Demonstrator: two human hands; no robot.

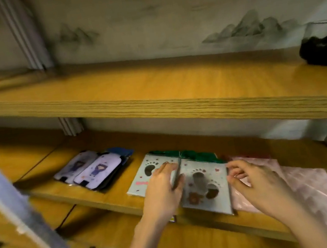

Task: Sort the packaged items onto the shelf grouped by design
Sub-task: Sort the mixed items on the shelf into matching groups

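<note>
Amber wood of the lower shelf [106,201], front edge nearest, with bare board between the groups. Left hand [162,189] flat, fingers straight, pressing where the left paw-print package [143,176] meets the right paw-print package [208,181], both pale grey and glossy. Right hand [255,182] curled at the latter's right edge, grip unclear. Crinkled pink package [309,190] just beside; green package [198,154] behind; cartoon-figure packages [94,171] farther left.

Your left hand [162,189]: palm down, bare forearm coming up from bottom centre, fingers near straight and pressed flat, thumb alongside on the right. Your right hand [255,182]: palm down too, wrist angled in from lower right, fingers curled, tips and thumb at the right edge of the flat pale grey paw-print packet [208,170]. Actual pinch unclear, too blurred.
</note>
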